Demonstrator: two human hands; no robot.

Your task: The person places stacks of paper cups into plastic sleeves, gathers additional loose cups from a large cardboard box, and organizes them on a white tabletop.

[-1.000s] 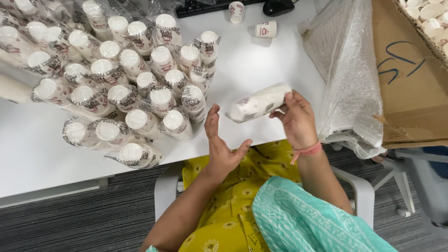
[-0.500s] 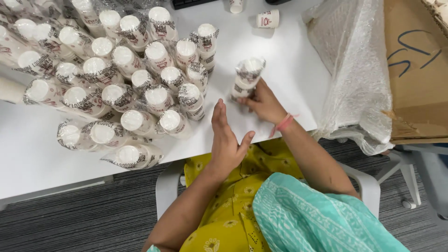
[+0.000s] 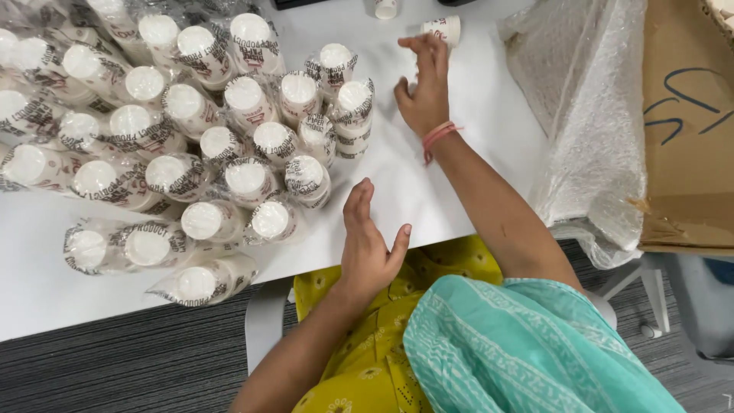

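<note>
Filling the left half of the white table point(image 3: 428, 191): about two dozen plastic-wrapped stacks of paper cups point(image 3: 229, 138), most upright, three lying on their sides at the near left edge. Just right of them, at the near edge: left hand point(image 3: 368, 243), open and flat, fingers together, thumb spread, holding nothing. Farther right and far: right hand point(image 3: 425, 88), pink band at the wrist, fingertips on one small loose paper cup point(image 3: 443, 29) lying on its side; firm pinch or mere touch cannot be told. One second small cup point(image 3: 386, 8) at the far edge. Far right: one sheet of bubble wrap point(image 3: 589, 122), one cardboard box point(image 3: 688, 130). Half a second earlier: right hand nearer, setting a wrapped stack down; now stretched far.
</note>
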